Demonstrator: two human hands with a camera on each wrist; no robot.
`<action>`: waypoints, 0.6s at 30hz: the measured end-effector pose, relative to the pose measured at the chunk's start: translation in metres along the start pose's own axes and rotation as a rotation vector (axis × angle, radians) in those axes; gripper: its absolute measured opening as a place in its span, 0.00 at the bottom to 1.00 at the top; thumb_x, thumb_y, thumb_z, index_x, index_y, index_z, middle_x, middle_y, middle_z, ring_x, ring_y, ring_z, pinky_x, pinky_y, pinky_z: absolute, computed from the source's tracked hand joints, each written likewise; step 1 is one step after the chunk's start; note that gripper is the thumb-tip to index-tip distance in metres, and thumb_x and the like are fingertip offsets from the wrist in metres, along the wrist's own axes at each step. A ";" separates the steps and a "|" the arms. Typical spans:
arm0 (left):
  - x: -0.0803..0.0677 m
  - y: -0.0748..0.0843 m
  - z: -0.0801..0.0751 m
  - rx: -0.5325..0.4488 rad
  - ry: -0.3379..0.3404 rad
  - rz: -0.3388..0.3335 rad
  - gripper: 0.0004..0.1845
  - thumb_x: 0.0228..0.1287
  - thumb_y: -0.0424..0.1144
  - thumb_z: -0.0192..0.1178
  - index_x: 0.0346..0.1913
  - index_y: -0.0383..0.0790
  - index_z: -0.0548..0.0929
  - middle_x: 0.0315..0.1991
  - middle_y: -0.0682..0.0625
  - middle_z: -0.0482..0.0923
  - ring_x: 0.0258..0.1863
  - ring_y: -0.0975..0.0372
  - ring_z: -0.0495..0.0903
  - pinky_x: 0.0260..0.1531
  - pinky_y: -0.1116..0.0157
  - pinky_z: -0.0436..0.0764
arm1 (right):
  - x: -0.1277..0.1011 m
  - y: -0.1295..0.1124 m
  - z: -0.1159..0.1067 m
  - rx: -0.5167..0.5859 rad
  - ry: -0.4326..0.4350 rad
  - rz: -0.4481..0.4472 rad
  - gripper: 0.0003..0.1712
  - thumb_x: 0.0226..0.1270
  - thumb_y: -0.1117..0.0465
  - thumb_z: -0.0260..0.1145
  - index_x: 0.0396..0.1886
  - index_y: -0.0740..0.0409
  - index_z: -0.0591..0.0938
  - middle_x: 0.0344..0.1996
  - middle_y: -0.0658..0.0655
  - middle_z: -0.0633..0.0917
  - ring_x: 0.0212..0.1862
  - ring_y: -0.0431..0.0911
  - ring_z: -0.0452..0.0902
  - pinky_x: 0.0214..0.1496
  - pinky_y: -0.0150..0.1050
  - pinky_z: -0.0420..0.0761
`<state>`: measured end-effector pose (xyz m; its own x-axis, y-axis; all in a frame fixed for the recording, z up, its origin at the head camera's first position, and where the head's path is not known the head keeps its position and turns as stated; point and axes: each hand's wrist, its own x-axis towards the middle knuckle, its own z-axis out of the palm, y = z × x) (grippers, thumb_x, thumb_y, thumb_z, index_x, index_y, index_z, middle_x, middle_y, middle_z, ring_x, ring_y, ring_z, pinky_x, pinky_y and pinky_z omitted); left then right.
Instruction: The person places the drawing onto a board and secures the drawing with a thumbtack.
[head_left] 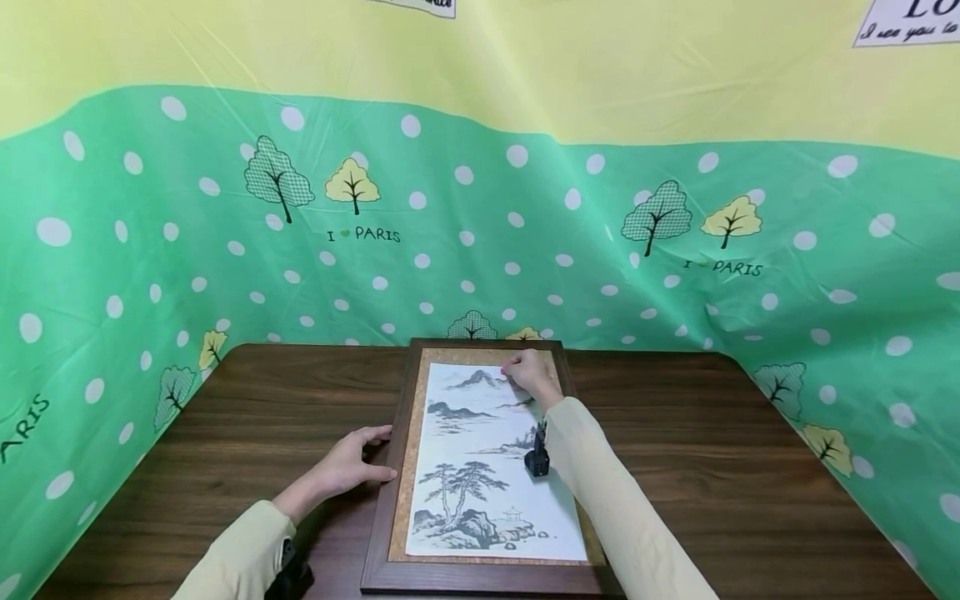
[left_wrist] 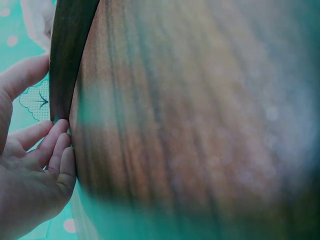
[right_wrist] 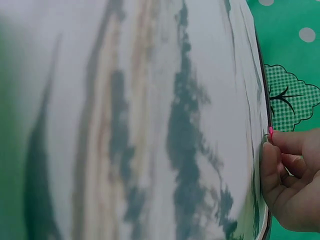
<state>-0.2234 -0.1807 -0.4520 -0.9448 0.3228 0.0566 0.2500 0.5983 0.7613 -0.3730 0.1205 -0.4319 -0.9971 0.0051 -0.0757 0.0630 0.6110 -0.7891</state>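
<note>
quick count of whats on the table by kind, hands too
framed cork board: 1
ink landscape painting, lying on the board: 1
pink-headed pin, pinched by the right hand near the painting's top right corner: 1
hands: 2, the left hand resting against the frame's left edge
total: 5

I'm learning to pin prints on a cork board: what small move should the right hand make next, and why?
Probably press the pink pin straight down into the cork. The right hand pinches it at the top of the ink painting, while the left hand rests against the frame, bracing it. No other pin is visible.
</note>
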 end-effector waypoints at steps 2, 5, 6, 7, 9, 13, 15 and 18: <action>0.000 0.000 0.000 -0.001 0.002 -0.002 0.38 0.44 0.39 0.70 0.59 0.26 0.68 0.53 0.38 0.72 0.51 0.47 0.70 0.48 0.51 0.70 | 0.001 0.001 0.001 0.054 0.000 0.023 0.09 0.63 0.64 0.59 0.31 0.64 0.84 0.25 0.57 0.82 0.19 0.42 0.69 0.21 0.34 0.70; 0.000 0.000 0.000 -0.001 0.004 -0.006 0.38 0.44 0.39 0.71 0.59 0.26 0.68 0.53 0.38 0.72 0.51 0.48 0.70 0.48 0.51 0.70 | 0.001 0.002 0.002 0.096 0.007 0.040 0.09 0.62 0.65 0.59 0.31 0.65 0.84 0.24 0.58 0.82 0.18 0.42 0.71 0.20 0.34 0.72; 0.000 0.000 0.000 -0.001 0.004 -0.006 0.38 0.44 0.39 0.70 0.59 0.26 0.68 0.53 0.38 0.72 0.51 0.48 0.70 0.48 0.51 0.70 | 0.002 0.002 0.002 0.095 0.013 0.040 0.09 0.62 0.65 0.60 0.31 0.65 0.84 0.24 0.58 0.82 0.18 0.42 0.71 0.20 0.34 0.72; 0.000 0.000 0.000 -0.002 0.004 -0.006 0.38 0.44 0.39 0.70 0.59 0.26 0.68 0.53 0.38 0.72 0.51 0.48 0.70 0.48 0.51 0.70 | 0.002 0.002 0.002 0.090 0.018 0.035 0.09 0.62 0.65 0.60 0.31 0.64 0.85 0.24 0.58 0.82 0.18 0.42 0.72 0.19 0.34 0.73; 0.000 0.000 0.000 -0.002 0.005 -0.008 0.38 0.44 0.39 0.70 0.59 0.26 0.68 0.53 0.38 0.72 0.51 0.48 0.70 0.49 0.52 0.69 | 0.002 0.003 0.002 0.081 0.026 0.027 0.09 0.62 0.65 0.60 0.31 0.64 0.85 0.25 0.58 0.82 0.18 0.42 0.72 0.20 0.33 0.73; 0.000 0.000 0.000 -0.007 0.008 -0.015 0.39 0.44 0.39 0.70 0.60 0.26 0.68 0.53 0.39 0.72 0.51 0.48 0.70 0.49 0.51 0.69 | 0.002 0.004 0.003 0.081 0.041 0.021 0.09 0.61 0.65 0.60 0.29 0.65 0.84 0.24 0.58 0.82 0.18 0.42 0.73 0.20 0.34 0.74; 0.000 0.000 0.000 -0.010 0.008 -0.020 0.39 0.44 0.39 0.70 0.60 0.27 0.68 0.53 0.39 0.72 0.52 0.49 0.70 0.49 0.51 0.69 | 0.002 0.004 0.004 0.084 0.045 0.020 0.08 0.61 0.66 0.60 0.29 0.66 0.84 0.22 0.58 0.82 0.17 0.42 0.73 0.20 0.34 0.74; -0.001 0.000 0.001 -0.010 0.007 -0.024 0.39 0.44 0.39 0.71 0.60 0.27 0.68 0.53 0.39 0.72 0.52 0.49 0.70 0.49 0.52 0.69 | 0.002 0.004 0.004 0.083 0.048 0.027 0.08 0.61 0.66 0.61 0.29 0.66 0.84 0.22 0.58 0.82 0.17 0.42 0.73 0.20 0.34 0.74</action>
<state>-0.2229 -0.1805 -0.4524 -0.9520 0.3029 0.0429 0.2251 0.5985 0.7689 -0.3749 0.1194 -0.4378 -0.9957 0.0601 -0.0699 0.0914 0.5422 -0.8353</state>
